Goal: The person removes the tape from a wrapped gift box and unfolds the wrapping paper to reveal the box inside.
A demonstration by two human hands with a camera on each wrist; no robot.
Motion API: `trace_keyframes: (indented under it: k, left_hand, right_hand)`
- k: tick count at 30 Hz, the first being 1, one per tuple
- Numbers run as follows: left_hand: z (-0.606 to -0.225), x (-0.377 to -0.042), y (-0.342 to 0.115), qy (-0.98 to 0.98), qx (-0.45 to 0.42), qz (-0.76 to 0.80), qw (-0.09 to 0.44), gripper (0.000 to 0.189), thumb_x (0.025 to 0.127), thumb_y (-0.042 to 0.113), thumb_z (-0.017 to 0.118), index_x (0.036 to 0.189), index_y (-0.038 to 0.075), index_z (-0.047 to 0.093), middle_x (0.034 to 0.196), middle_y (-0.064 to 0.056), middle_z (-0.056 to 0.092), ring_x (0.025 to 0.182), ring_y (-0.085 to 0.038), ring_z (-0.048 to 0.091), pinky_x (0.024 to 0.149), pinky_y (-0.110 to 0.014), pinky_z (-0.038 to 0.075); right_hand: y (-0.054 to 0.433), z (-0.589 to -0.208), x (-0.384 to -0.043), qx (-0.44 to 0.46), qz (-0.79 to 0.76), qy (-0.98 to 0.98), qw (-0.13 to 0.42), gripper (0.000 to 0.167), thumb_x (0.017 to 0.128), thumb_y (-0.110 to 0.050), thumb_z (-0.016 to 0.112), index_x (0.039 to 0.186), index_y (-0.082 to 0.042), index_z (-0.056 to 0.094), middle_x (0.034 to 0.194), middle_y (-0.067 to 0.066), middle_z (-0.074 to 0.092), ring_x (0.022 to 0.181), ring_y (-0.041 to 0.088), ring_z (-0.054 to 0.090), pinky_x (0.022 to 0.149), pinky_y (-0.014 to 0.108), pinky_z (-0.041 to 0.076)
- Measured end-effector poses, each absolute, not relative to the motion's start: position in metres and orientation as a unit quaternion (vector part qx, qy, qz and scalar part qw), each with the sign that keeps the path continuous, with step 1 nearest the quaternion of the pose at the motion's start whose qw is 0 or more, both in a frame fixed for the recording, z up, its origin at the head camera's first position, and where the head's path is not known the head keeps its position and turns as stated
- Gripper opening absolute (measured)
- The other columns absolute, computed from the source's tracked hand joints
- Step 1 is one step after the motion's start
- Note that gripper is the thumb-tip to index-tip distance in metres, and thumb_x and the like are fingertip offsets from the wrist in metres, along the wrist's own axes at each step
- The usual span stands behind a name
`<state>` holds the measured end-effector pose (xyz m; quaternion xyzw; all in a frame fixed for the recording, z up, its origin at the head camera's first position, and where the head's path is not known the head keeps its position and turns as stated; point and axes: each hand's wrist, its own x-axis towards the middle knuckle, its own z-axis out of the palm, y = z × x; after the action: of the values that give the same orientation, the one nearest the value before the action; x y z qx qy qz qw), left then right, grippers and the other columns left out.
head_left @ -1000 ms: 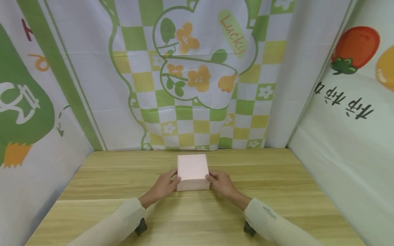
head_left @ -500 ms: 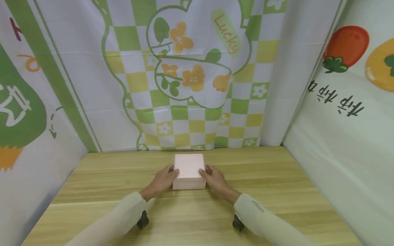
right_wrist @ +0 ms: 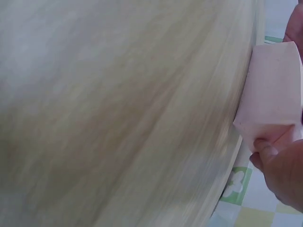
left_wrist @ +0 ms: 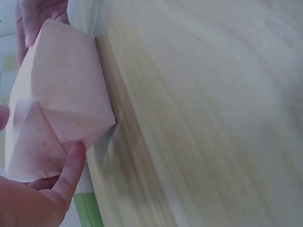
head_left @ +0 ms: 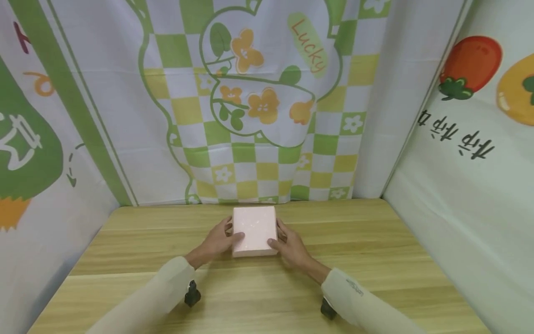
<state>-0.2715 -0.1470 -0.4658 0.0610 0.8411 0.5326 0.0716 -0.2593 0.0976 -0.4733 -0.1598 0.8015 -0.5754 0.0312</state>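
A pink paper-wrapped box (head_left: 254, 228) stands at the far middle of the wooden table, its top face tipped toward me. My left hand (head_left: 217, 242) holds its left end, thumb on the top. On the opposite end, my right hand (head_left: 294, 250) grips it, with the thumb also over the top near the front edge. The left wrist view shows folded paper (left_wrist: 57, 137) at the box's left end, a fingertip pressing a flap there. Similar folds (right_wrist: 279, 135) meet my right fingers in the right wrist view. The back and underside of the box are hidden.
The wooden table (head_left: 267, 297) spreads out in front of the box. A green-and-white checked curtain (head_left: 267, 171) hangs close behind it. Printed white cloth walls (head_left: 450, 222) flank both sides. Small black devices (head_left: 193, 293) sit under the sleeve cuffs.
The box has tipped, so more of its top and less of its front face show. My thumbs have shifted on the top, and the head view has swung slightly to the right.
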Motion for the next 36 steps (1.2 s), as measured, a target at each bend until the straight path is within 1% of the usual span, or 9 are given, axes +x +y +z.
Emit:
trace_keyframes:
  k: [3, 7, 11, 16, 19, 23, 27, 31, 36]
  left_hand:
    - [-0.464, -0.273, -0.148, 0.843, 0.053, 0.531, 0.068, 0.079, 0.097, 0.039, 0.06, 0.154, -0.002, 0.024, 0.148, -0.029, 0.043, 0.128, -0.042, 0.052, 0.104, -0.05, 0.049]
    - [-0.458, -0.275, -0.148, 0.834, 0.036, 0.547, 0.064, 0.076, 0.1, 0.055, 0.044, 0.153, 0.003, 0.03, 0.148, -0.023, 0.046, 0.132, -0.039, 0.05, 0.104, -0.049, 0.048]
    - [-0.452, -0.274, -0.145, 0.816, 0.025, 0.574, 0.06, 0.072, 0.102, 0.06, 0.034, 0.148, 0.006, 0.041, 0.14, -0.018, 0.054, 0.127, -0.034, 0.054, 0.097, -0.046, 0.054]
    - [-0.446, -0.271, -0.144, 0.804, 0.029, 0.59, 0.062, 0.065, 0.104, 0.053, 0.035, 0.145, 0.004, 0.045, 0.137, -0.017, 0.056, 0.126, -0.033, 0.055, 0.094, -0.044, 0.056]
    - [-0.444, -0.271, -0.144, 0.79, 0.044, 0.607, 0.07, 0.061, 0.105, 0.046, 0.037, 0.149, 0.002, 0.039, 0.142, -0.021, 0.052, 0.129, -0.038, 0.053, 0.096, -0.045, 0.055]
    - [-0.443, -0.271, -0.145, 0.779, 0.059, 0.619, 0.08, 0.058, 0.106, 0.037, 0.038, 0.153, 0.003, 0.03, 0.149, -0.023, 0.045, 0.131, -0.04, 0.05, 0.1, -0.047, 0.052]
    - [-0.445, -0.27, -0.151, 0.773, 0.086, 0.623, 0.079, 0.057, 0.106, 0.031, 0.041, 0.155, 0.005, 0.027, 0.157, -0.02, 0.035, 0.137, -0.041, 0.045, 0.105, -0.049, 0.048]
    - [-0.449, -0.27, -0.16, 0.766, 0.126, 0.626, 0.077, 0.062, 0.105, 0.032, 0.047, 0.155, 0.004, 0.025, 0.161, -0.017, 0.025, 0.143, -0.039, 0.036, 0.108, -0.048, 0.044]
    - [-0.45, -0.27, -0.164, 0.757, 0.156, 0.628, 0.085, 0.067, 0.103, 0.031, 0.051, 0.156, 0.003, 0.021, 0.162, -0.018, 0.021, 0.146, -0.035, 0.031, 0.11, -0.041, 0.043]
  right_hand:
    - [0.1, -0.473, -0.257, -0.188, -0.575, 0.796, 0.041, 0.09, 0.088, -0.004, 0.07, 0.156, -0.002, 0.012, 0.163, 0.021, 0.012, 0.14, 0.044, 0.036, 0.103, 0.034, 0.047]
    - [0.103, -0.472, -0.256, -0.208, -0.583, 0.782, 0.068, 0.107, 0.082, 0.0, 0.074, 0.158, -0.008, -0.001, 0.165, 0.016, 0.0, 0.145, 0.043, 0.026, 0.1, 0.032, 0.05]
    - [0.104, -0.469, -0.255, -0.211, -0.593, 0.772, 0.082, 0.116, 0.079, 0.003, 0.077, 0.159, -0.014, -0.005, 0.166, 0.012, -0.004, 0.148, 0.043, 0.019, 0.101, 0.035, 0.049]
    - [0.102, -0.464, -0.255, -0.163, -0.592, 0.788, 0.049, 0.094, 0.091, -0.018, 0.071, 0.16, -0.017, 0.008, 0.166, 0.013, 0.01, 0.143, 0.044, 0.033, 0.098, 0.042, 0.053]
    - [0.1, -0.46, -0.255, -0.124, -0.596, 0.793, 0.022, 0.076, 0.099, -0.036, 0.059, 0.158, -0.016, 0.017, 0.163, 0.014, 0.021, 0.136, 0.043, 0.045, 0.091, 0.04, 0.058]
    - [0.098, -0.456, -0.256, -0.089, -0.607, 0.789, 0.015, 0.066, 0.103, -0.045, 0.047, 0.157, -0.015, 0.024, 0.16, 0.014, 0.028, 0.133, 0.039, 0.05, 0.084, 0.036, 0.06]
    - [0.1, -0.457, -0.259, -0.092, -0.648, 0.755, 0.033, 0.062, 0.104, -0.041, 0.045, 0.156, -0.013, 0.026, 0.16, 0.014, 0.029, 0.134, 0.039, 0.048, 0.092, 0.043, 0.057]
    - [0.103, -0.457, -0.263, -0.121, -0.683, 0.717, 0.06, 0.062, 0.104, -0.033, 0.047, 0.157, -0.012, 0.023, 0.163, 0.011, 0.022, 0.139, 0.04, 0.042, 0.102, 0.052, 0.049]
    - [0.107, -0.459, -0.265, -0.146, -0.692, 0.704, 0.072, 0.062, 0.104, -0.028, 0.049, 0.157, -0.014, 0.021, 0.165, 0.009, 0.019, 0.142, 0.039, 0.038, 0.105, 0.053, 0.046]
